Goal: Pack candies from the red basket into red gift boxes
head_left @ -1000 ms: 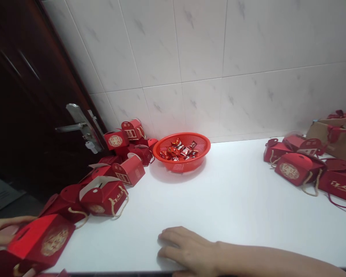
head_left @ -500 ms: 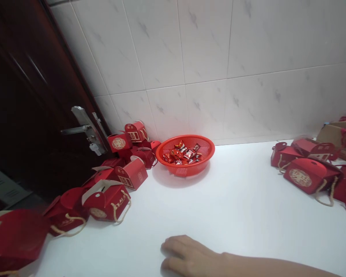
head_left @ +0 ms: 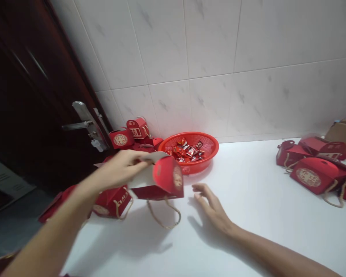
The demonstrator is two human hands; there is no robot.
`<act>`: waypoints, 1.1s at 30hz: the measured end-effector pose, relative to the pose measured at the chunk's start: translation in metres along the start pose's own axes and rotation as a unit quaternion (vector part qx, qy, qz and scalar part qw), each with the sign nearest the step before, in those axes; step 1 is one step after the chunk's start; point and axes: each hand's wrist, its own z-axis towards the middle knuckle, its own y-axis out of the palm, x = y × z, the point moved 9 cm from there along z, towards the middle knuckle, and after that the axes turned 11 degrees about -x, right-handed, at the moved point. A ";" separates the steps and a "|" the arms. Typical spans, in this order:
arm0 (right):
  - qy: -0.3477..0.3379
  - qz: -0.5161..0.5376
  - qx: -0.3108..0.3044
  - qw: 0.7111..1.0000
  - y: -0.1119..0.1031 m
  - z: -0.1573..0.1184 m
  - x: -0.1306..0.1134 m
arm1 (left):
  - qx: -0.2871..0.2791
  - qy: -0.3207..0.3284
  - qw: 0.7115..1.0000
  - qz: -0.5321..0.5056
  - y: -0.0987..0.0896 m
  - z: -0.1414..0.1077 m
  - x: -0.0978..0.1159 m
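My left hand [head_left: 121, 169] grips the pale flap of a red gift box [head_left: 168, 179] and holds it above the white table [head_left: 233, 215]. The box's top is open, and a rope handle dangles below it. To the right of the box, my right hand [head_left: 212, 206] reaches toward it with fingers apart, holding nothing and not touching the box. Just behind the held box stands a red plastic basket [head_left: 200, 167] with wrapped candies [head_left: 187, 152] in it; the box hides part of its front left.
More red gift boxes [head_left: 121, 139] are piled at the left beside the dark door [head_left: 23, 96]. Another group of red boxes [head_left: 311, 175] sits at the right, near a brown cardboard box [head_left: 338, 134]. A tiled wall [head_left: 207, 104] rises behind the table.
My left hand has come into view from the left with a gift box lifted in it. My right hand has moved up and to the right over the table, near that box.
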 end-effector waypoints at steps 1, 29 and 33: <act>-0.012 0.006 0.046 0.999 -0.017 0.004 0.000 | -0.053 0.035 0.998 0.004 0.025 0.016 0.014; -0.052 -0.038 0.195 0.979 -0.068 -0.005 -0.009 | -0.198 0.159 0.963 -0.085 0.148 0.096 0.035; -0.041 -0.020 0.204 0.978 -0.065 -0.005 -0.001 | -0.225 0.139 0.957 -0.121 0.141 0.096 0.033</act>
